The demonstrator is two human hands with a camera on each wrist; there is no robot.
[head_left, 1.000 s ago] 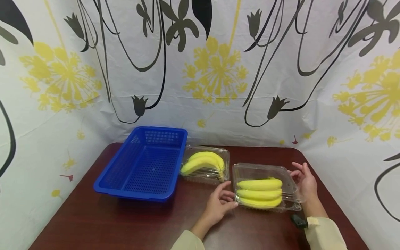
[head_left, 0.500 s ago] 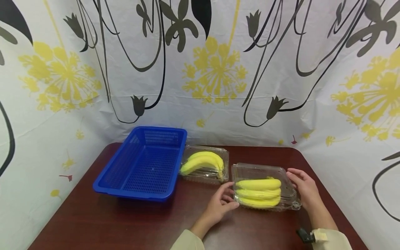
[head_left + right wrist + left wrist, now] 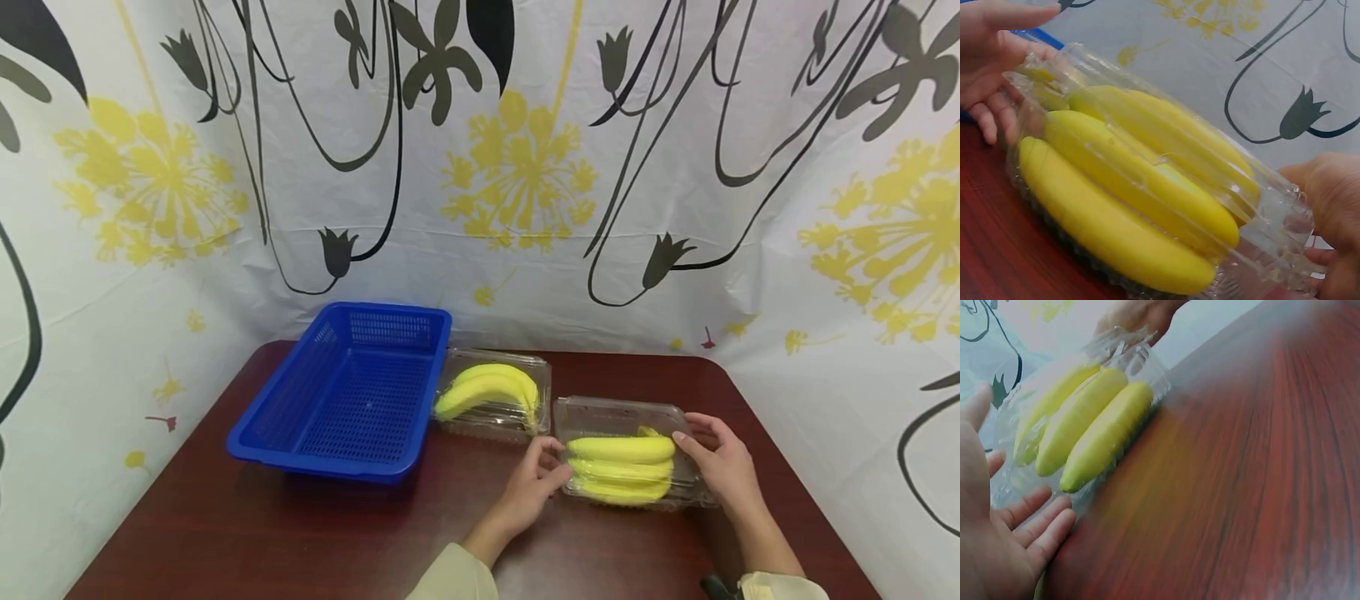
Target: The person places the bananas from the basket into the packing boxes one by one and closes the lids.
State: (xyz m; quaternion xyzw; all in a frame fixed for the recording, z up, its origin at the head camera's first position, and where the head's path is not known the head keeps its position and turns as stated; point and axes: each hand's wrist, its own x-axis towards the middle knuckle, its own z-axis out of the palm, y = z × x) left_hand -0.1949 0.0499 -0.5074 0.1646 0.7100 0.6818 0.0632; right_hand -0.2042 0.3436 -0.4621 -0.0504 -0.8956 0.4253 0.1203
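Observation:
A clear plastic clamshell box with several yellow bananas in it sits on the right half of the table. At its right end, my right hand grips the box, thumb on top of the lid and fingers round the far edge. In the right wrist view, that hand's curled fingers show at the end of the box. My left hand is at the box's left end, its fingertips right at the wall. Straight, spread fingers show on the left hand in the left wrist view.
Left on the brown table stands a blue plastic basket. Next to it, a second clear box holds bananas. A white patterned sheet hangs behind the table and along both sides.
My right hand has moved from beside the box's right end onto its edge and lid. The lid corner that stuck out there now lies lower. The left hand has hardly moved.

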